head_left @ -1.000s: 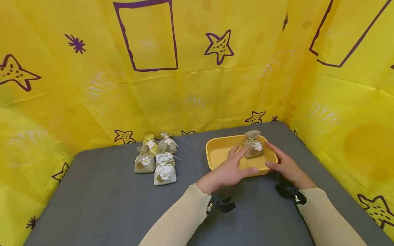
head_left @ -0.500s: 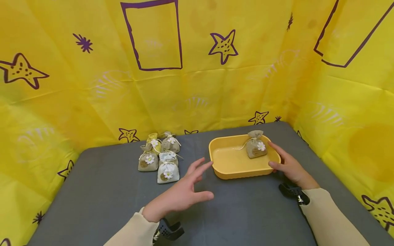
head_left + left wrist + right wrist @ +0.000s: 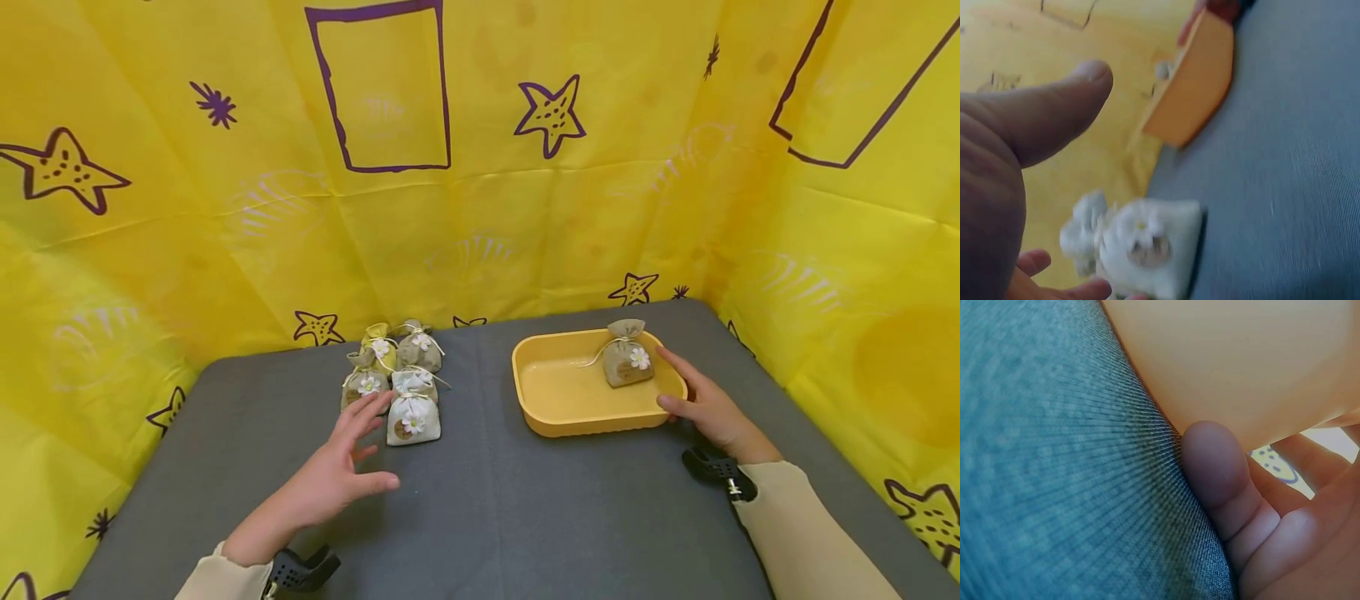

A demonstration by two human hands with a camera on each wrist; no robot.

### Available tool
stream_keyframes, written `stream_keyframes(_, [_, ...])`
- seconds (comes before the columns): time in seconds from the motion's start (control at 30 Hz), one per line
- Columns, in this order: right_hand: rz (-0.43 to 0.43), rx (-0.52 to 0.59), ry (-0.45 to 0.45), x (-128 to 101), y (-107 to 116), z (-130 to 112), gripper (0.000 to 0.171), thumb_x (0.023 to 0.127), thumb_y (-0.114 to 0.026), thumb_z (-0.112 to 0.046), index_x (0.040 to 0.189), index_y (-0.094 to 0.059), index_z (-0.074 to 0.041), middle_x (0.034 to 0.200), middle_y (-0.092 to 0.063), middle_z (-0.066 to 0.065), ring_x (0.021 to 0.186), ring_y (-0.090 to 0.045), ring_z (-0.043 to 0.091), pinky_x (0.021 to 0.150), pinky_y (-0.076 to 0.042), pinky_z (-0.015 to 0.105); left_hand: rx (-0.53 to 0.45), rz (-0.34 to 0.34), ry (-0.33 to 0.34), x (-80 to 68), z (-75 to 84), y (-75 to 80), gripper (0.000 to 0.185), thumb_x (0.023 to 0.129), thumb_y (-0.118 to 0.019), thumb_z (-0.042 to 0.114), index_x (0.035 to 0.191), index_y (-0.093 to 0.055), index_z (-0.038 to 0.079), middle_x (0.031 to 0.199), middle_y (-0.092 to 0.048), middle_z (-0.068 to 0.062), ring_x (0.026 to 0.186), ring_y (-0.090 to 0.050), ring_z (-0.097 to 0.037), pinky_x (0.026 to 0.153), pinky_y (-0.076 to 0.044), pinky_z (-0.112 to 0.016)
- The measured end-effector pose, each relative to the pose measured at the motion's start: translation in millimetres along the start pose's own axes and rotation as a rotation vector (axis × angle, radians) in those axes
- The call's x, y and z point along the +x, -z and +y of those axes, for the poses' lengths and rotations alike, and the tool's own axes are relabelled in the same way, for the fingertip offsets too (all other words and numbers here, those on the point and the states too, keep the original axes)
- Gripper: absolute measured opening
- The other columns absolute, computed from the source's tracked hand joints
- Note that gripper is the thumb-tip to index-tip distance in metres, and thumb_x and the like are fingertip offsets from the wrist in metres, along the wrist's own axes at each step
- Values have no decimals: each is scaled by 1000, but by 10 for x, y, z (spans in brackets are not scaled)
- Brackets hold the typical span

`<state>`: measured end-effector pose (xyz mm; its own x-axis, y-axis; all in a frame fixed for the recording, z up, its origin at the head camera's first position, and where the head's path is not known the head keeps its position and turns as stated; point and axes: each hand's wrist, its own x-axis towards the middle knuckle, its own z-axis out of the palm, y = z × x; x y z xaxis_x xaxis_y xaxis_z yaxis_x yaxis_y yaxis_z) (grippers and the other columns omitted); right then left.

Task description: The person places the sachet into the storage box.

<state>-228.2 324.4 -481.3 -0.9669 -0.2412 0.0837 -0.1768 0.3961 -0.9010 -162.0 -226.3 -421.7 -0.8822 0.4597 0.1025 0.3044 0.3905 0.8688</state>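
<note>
My left hand (image 3: pixel 322 483) is held over the grey table with fingers spread, just in front of a cluster of small cloth sachets. Nearest is a white sachet (image 3: pixel 414 423) with a daisy and a round tag; the left wrist view shows this white sachet (image 3: pixel 1154 250) below the thumb, apart from it. Behind stand a yellow sachet (image 3: pixel 379 340) and several beige ones, one partly covered by my fingertips. My right hand (image 3: pixel 712 412) holds the right end of a yellow-orange tray (image 3: pixel 558 396), thumb (image 3: pixel 1213 462) against its corner. One brown sachet (image 3: pixel 627 365) stands inside the tray.
The grey tabletop (image 3: pixel 525 517) runs up to yellow cloth walls (image 3: pixel 480 208) printed with purple starfish, at the back and both sides. A dark wrist mount (image 3: pixel 300 571) sits under the left wrist, another wrist mount (image 3: pixel 708 467) under the right.
My left hand has moved away from above the tray, leftward to the sachet cluster. The brown sachet stays in the tray. My right hand remains at the tray's right end.
</note>
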Motion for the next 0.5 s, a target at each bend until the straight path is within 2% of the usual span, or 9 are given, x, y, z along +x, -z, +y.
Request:
stream_keyframes(0.1, [3, -5, -9, 3, 8, 24, 77, 98, -63, -19, 161, -19, -17, 153, -25, 23, 89, -58, 26, 71, -52, 30, -46, 21, 9, -50, -129, 73, 101, 82, -82, 6, 160, -20, 25, 158, -5, -18, 138, -23, -55, 98, -37, -66])
stream_keyframes(0.17, [4, -7, -8, 4, 11, 40, 77, 98, -63, -19, 161, -19, -16, 153, -25, 24, 89, -58, 27, 71, -53, 31, -80, 33, 27, -58, -202, 110, 99, 83, -80, 3, 160, -21, 23, 157, -6, -20, 137, -24, -56, 98, -40, -62])
stream_keyframes(0.33, [6, -4, -17, -8, 13, 30, 77, 98, -63, -20, 161, -18, -16, 154, -24, 24, 92, -57, 28, 71, -53, 31, -197, 46, 94, -11, -359, 164, 91, 87, -76, 1, 159, -22, 10, 155, -12, -24, 135, -31, -55, 93, -50, -39])
stream_keyframes(0.4, [7, 0, -20, -13, 10, 17, 77, 98, -63, -20, 161, -19, -17, 155, -23, 23, 94, -56, 28, 72, -53, 31, -229, 54, 98, 21, -424, 162, 88, 87, -75, 0, 158, -23, 6, 154, -18, -26, 133, -36, -54, 89, -51, -32])
stream_keyframes(0.5, [4, 7, -19, -19, 7, -2, 77, 98, -63, -20, 161, -19, -16, 156, -22, 23, 95, -56, 28, 72, -53, 32, -238, 67, 85, 75, -513, 145, 84, 88, -74, 0, 157, -26, 4, 151, -25, -28, 129, -42, -52, 87, -51, -28])
